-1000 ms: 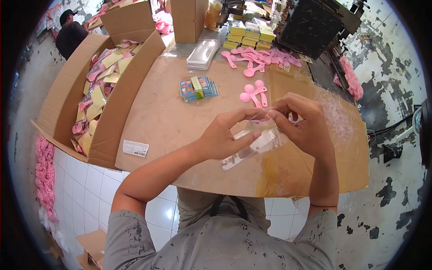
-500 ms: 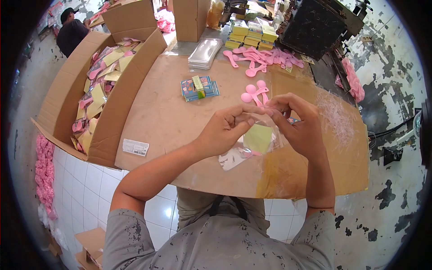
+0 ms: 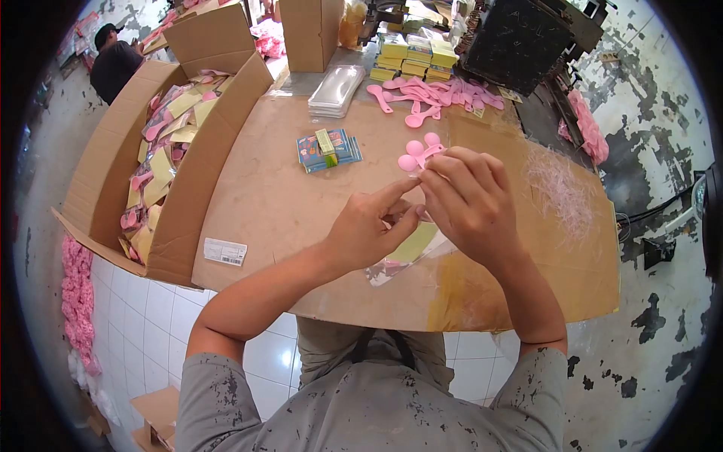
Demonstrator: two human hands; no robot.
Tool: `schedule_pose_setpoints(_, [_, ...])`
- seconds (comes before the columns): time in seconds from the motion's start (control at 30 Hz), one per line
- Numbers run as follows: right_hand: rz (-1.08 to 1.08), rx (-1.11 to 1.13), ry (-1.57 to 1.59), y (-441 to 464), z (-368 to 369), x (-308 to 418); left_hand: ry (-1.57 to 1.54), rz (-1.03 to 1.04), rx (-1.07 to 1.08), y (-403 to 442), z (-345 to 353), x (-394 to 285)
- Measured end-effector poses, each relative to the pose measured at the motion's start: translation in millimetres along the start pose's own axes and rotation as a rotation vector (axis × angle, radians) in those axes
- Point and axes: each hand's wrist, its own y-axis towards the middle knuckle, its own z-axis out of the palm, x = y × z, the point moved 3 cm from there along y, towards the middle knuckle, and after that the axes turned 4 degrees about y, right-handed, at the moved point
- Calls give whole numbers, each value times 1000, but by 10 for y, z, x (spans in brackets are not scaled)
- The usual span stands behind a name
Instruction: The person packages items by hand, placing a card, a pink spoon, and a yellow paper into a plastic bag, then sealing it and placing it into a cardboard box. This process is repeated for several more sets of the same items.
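Observation:
Below my hands is a clear plastic bag (image 3: 384, 273) with a yellow-green card (image 3: 414, 245) inside and a bit of pink at its lower edge. My left hand (image 3: 374, 226) is closed on the bag's upper part, index finger stretched toward the right fingertips. Thumb and fingers of my right hand (image 3: 473, 207) are pinched together at that fingertip; whatever thin thing lies between them is too small to make out. Just beyond the fingers lie several pink spoons (image 3: 411, 158), partly covered by my right hand.
On the left stands a large cardboard box (image 3: 215, 162) full of packed bags. A stack of printed cards (image 3: 345, 151), clear plastic sleeves (image 3: 335, 92), a pink spoon pile (image 3: 444, 94) and card bundles (image 3: 403, 49) lie farther back. Clear strips (image 3: 559, 188) heap at right. A person (image 3: 114, 68) is far left.
My right hand has shifted left and turned, its back now more toward the camera. It covers more of the bag and card. My left hand stays nearly in place.

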Motion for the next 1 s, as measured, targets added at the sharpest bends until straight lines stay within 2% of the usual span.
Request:
schedule_pose_setpoints(0.13, [-23,70,-39,-48,90,-19,248,120,26,-3,24,26])
schedule_pose_setpoints(0.23, [129,12,25,-51,43,-175,212,74,58,30,27,42])
schedule_pose_setpoints(0.33, [483,-41,367,-166,-128,-496,-55,-40,55,56,-25,17])
schedule_pose_setpoints(0.4, [688,55,925,-408,-247,-760,-223,-156,85,61,-21,48])
schedule_pose_setpoints(0.47, [807,127,1352,-767,-537,-1015,-317,-219,117,66,-19,72])
schedule_pose_setpoints(0.53, [570,-30,1771,-1278,-742,-1538,-340,-230,144,70,-19,88])
schedule_pose_setpoints(0.57, [581,-55,1848,-1514,-810,-1788,-350,-225,127,76,-9,89])
schedule_pose_setpoints(0.6, [701,-91,1758,-1771,-821,-2034,-359,-221,110,81,-3,90])
schedule_pose_setpoints(0.63, [903,-98,1519,-2065,-829,-2302,-367,-217,92,80,0,86])
schedule_pose_setpoints(0.67, [1076,57,875,-2394,-831,-2532,-405,-227,91,74,6,73])
schedule_pose_setpoints(0.7, [1070,365,51,-2692,-801,-2645,-441,-233,88,79,0,54])
schedule_pose_setpoints(0.73, [986,622,-610,-2865,-742,-2606,-474,-239,86,90,-8,41])
schedule_pose_setpoints(0.77, [967,629,-733,-2860,-736,-2507,-467,-214,68,89,-8,39])
schedule_pose_setpoints(0.87, [899,291,-512,-2298,-895,-2096,-446,-164,21,113,12,85])
schedule_pose_setpoints(0.97, [776,35,-132,-1771,-765,-1720,-448,-194,30,118,32,157])
schedule_pose_setpoints(1.0, [863,59,145,-1583,-635,-1532,-468,-207,25,121,44,185])
